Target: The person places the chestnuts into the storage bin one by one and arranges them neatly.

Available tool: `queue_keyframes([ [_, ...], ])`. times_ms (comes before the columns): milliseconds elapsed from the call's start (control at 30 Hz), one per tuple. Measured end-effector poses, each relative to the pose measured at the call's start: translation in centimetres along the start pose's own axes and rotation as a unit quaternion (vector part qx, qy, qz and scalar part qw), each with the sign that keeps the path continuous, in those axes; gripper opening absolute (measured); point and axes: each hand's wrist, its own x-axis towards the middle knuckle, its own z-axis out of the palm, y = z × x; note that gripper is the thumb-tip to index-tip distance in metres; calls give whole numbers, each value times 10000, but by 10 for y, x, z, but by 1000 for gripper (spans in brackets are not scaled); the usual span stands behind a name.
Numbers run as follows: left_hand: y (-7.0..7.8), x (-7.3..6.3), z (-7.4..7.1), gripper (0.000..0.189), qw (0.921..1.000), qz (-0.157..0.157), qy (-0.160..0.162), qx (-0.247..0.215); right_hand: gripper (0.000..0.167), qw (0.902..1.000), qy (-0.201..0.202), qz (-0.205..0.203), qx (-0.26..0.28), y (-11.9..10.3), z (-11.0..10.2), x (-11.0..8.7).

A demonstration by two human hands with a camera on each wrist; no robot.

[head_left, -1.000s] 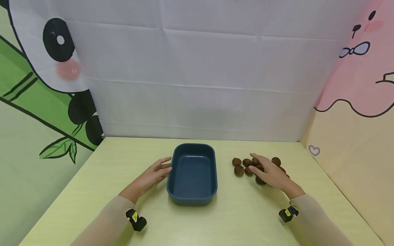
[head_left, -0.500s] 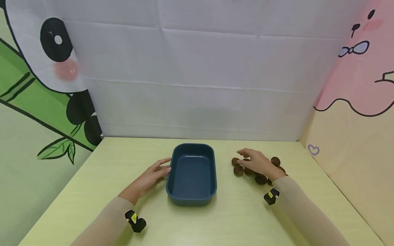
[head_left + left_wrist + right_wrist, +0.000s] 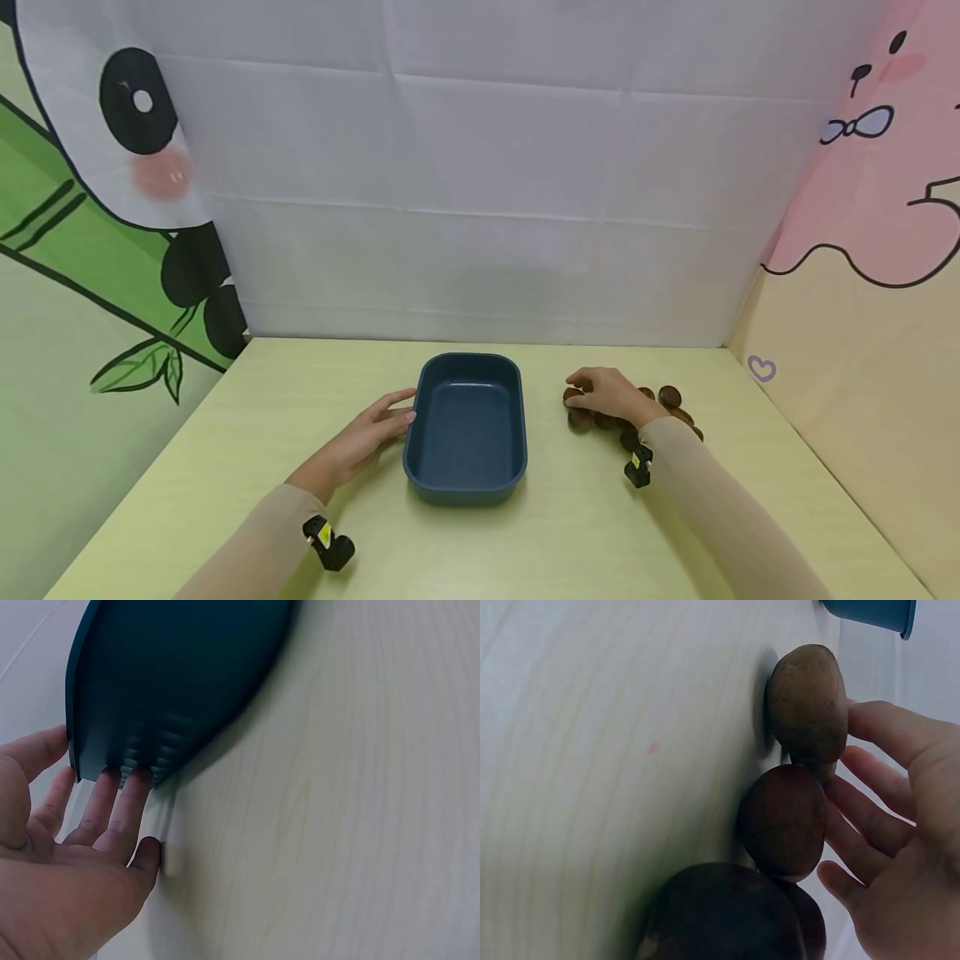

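A dark blue rectangular tub (image 3: 467,492) stands in the middle of the table, nothing inside it. My left hand (image 3: 367,437) touches its left side with extended fingers; in the left wrist view the fingertips (image 3: 135,780) meet its outer wall. On the right lies a group of brown chestnuts (image 3: 670,397), partly covered by my right hand (image 3: 611,393). The thumb and index finger of that hand are at the leftmost chestnut (image 3: 572,398). In the right wrist view this chestnut (image 3: 808,705) hides the thumb's tip, and the other fingers stay loosely extended above the neighbouring chestnuts (image 3: 786,821).
The pale wooden table (image 3: 480,558) ends at a white cloth backdrop (image 3: 487,183). Cartoon-printed side panels stand left and right, a pink figure (image 3: 862,192) on the right one. Small black wrist cameras hang below both sleeves.
My right hand has moved left over the chestnuts to the leftmost one, its thumb and index finger coming closer together. The left hand has stayed at the tub.
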Motion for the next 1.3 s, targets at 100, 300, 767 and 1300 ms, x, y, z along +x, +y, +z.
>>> queue_keyframes([
  [100,0,0,0,61,10000,-12,7,1,39,10000,11,19,-15,0,1,2],
  [300,0,0,-1,61,10000,15,-2,-6,37,9999,14,22,-103,-1,0,5],
  [767,1,0,1,60,10000,-6,1,-39,41,9999,-31,44,89,-8,-7,6],
  [1300,1,-1,0,61,9999,72,-81,-45,36,9985,-86,-472,266,-49,-36,21],
])
